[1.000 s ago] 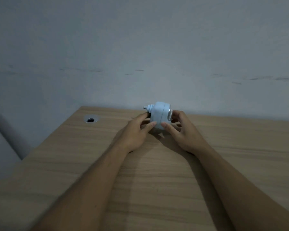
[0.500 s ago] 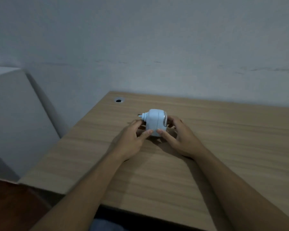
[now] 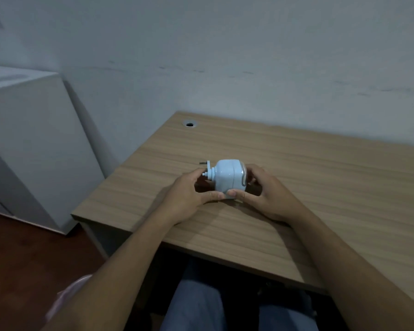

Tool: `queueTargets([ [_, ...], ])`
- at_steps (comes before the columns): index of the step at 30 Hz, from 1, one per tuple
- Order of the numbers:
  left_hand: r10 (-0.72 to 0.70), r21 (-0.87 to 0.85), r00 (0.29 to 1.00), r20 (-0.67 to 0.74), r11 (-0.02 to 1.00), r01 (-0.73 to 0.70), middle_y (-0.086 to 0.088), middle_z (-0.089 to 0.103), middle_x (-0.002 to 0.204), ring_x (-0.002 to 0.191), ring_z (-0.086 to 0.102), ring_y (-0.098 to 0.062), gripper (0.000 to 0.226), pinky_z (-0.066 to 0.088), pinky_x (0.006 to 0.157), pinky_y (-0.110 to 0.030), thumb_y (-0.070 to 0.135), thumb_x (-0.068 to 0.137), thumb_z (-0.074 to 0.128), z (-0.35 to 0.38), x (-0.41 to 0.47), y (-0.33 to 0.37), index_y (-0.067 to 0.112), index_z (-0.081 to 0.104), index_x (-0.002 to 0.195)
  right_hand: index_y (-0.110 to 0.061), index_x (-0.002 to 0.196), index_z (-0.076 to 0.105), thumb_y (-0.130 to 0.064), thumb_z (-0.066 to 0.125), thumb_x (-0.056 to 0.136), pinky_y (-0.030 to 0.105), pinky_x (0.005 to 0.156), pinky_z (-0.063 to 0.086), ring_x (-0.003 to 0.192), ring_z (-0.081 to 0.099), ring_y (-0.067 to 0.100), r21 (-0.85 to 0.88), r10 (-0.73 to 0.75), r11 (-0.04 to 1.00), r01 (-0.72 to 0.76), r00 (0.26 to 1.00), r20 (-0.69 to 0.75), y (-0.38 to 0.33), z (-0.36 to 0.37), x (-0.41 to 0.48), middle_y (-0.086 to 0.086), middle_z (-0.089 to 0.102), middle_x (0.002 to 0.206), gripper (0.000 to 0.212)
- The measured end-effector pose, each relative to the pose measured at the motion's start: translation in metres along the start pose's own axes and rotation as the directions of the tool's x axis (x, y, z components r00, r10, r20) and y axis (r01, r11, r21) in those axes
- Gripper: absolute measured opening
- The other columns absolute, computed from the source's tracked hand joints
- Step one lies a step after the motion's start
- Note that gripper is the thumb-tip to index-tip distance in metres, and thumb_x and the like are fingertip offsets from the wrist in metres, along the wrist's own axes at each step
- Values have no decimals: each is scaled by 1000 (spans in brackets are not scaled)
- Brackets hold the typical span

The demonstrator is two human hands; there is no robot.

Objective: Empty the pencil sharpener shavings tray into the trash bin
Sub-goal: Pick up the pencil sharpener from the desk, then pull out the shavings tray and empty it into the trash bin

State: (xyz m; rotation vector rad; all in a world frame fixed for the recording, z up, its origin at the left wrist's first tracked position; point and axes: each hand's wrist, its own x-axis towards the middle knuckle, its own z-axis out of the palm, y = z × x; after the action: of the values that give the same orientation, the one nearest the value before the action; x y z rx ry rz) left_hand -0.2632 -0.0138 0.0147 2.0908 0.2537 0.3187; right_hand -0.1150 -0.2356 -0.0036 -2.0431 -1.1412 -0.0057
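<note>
A pale blue pencil sharpener (image 3: 227,177) with a small nozzle and clamp plate on its left end stands on the wooden desk (image 3: 320,177). My left hand (image 3: 189,197) cups its left side, thumb on the front lower edge. My right hand (image 3: 265,194) grips its right side, thumb at the front bottom corner. The shavings tray cannot be made out as a separate part. No trash bin shows in the head view.
A white cabinet (image 3: 34,144) stands left of the desk on a dark reddish floor (image 3: 22,259). A cable hole (image 3: 189,124) sits near the desk's far left corner. A grey wall rises behind. My legs (image 3: 196,304) show under the desk's near edge.
The view has shifted back and left, so the desk's near edge, the floor and the cabinet came into sight. Both hands have stayed on the sharpener on the desk.
</note>
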Motion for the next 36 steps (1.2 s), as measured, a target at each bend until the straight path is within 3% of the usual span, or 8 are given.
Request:
queueTargets([
  [2,15,-35,1000,14,999,-15,11,85,127,118,78,-1,71,58,102,-20,35,82,101,-1,1,0,31,73,147,-45,138,63,-72,79,87,25,99,53,118,65,8,10,1,1000,-1,1000,7,2,0,0,-28,70,120,60],
  [6,10,-42,999,51,999,-8,13,87,119,109,78,8,68,55,88,-4,30,82,101,-5,5,-3,31,75,144,-56,127,60,-81,75,84,13,91,45,112,63,2,15,-10,1000,10,1000,2,5,-2,3,-33,68,116,53],
  [11,9,-42,997,72,999,-6,8,85,125,117,80,-5,68,61,103,-24,29,87,98,-10,13,-3,30,71,149,-46,143,61,-86,71,84,21,97,50,119,63,3,34,-7,999,6,999,38,14,1,15,-23,70,126,71],
  [14,18,0,998,60,1000,-18,11,86,120,107,80,2,67,59,90,-10,35,87,97,-14,18,-5,34,71,148,-47,146,59,-85,71,85,19,95,48,121,61,0,21,-9,1000,8,998,55,17,3,25,-25,69,126,72],
  [17,13,-11,999,31,1000,-12,10,87,121,111,81,-2,69,61,99,-20,35,85,98,-21,26,-11,34,71,148,-49,144,60,-86,70,85,17,93,46,118,61,-1,27,7,1000,-9,999,54,20,5,35,-26,69,123,70],
  [23,-23,-57,1000,-16,998,22,10,79,108,126,77,-30,65,56,121,-45,19,82,101,-40,36,-35,22,76,142,-57,134,60,-80,70,90,27,97,51,116,61,5,26,36,999,-37,997,67,27,1,46,-32,68,116,51],
  [27,-42,-39,999,34,998,44,14,86,118,118,80,-10,62,60,116,-37,34,82,101,-58,30,-42,37,77,139,-47,144,61,-69,73,96,45,110,56,123,65,16,45,29,998,-33,994,101,28,-2,46,-21,72,122,54],
  [36,-8,-50,1000,0,999,7,10,81,133,126,75,-9,62,58,118,-47,36,84,99,-77,9,-39,40,75,141,-45,163,48,-86,81,73,32,118,51,138,64,-1,223,115,967,-123,992,47,10,-6,40,-20,67,149,105],
])
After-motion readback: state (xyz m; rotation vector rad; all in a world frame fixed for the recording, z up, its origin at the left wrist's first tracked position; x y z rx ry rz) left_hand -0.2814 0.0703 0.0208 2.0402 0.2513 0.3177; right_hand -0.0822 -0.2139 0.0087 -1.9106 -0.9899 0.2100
